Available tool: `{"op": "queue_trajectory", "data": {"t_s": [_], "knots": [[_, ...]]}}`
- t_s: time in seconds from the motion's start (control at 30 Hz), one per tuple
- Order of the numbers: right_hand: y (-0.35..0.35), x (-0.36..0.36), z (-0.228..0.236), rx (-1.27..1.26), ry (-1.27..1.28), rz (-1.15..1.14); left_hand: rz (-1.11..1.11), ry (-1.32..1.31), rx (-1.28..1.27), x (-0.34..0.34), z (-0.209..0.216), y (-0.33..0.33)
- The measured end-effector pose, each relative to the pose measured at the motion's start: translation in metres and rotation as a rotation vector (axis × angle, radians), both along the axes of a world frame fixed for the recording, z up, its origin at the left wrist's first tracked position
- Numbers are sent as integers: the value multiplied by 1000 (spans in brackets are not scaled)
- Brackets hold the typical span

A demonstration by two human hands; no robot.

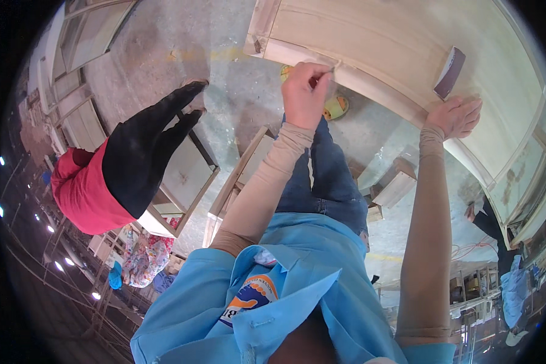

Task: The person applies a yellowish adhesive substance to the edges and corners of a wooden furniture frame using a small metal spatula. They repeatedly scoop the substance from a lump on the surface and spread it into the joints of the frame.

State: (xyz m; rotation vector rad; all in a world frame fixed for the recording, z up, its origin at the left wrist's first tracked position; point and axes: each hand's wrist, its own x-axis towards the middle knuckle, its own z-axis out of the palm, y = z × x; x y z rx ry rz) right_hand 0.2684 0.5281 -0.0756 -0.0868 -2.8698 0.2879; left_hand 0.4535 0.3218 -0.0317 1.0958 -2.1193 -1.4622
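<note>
A large pale wooden furniture piece [358, 30] with a long front rail lies before me. At the rail's near edge my left hand [304, 94] is closed in a pinch, thumb against forefinger. A small pale sliver shows at its fingertips; what it is I cannot make out. Farther right, my right hand [455, 117] rests on the wooden surface with its fingers stretched out, holding nothing. Just beyond those fingers lies a block with a dark purplish-brown face [451, 76] and a pale side, apart from the hand.
To the left a person in a red top [91, 188] and black trousers bends over near a wooden frame [191, 176]. Small wooden pieces [397, 182] stand on the concrete floor [236, 85] by my legs. Another person in dark clothes [494, 224] is at the far right.
</note>
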Motion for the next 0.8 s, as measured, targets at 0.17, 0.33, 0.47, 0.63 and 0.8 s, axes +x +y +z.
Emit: {"op": "queue_trajectory", "data": {"t_s": [0.17,0.33,0.47,0.63,0.8], "knots": [[-3,1,-1,-13,3,5,-157,-41,120,2,8,5],[-2,0,-1,-21,5,-26,-174,-1,64,15,19,-54],[-5,1,-2,-48,37,-9,-403,-111,-262,21,28,-115],[1,-2,-7,-7,97,5,-768,-4,-599,4,28,-164],[1,-3,-8,-22,111,0,-952,177,-618,-8,13,-179]]}}
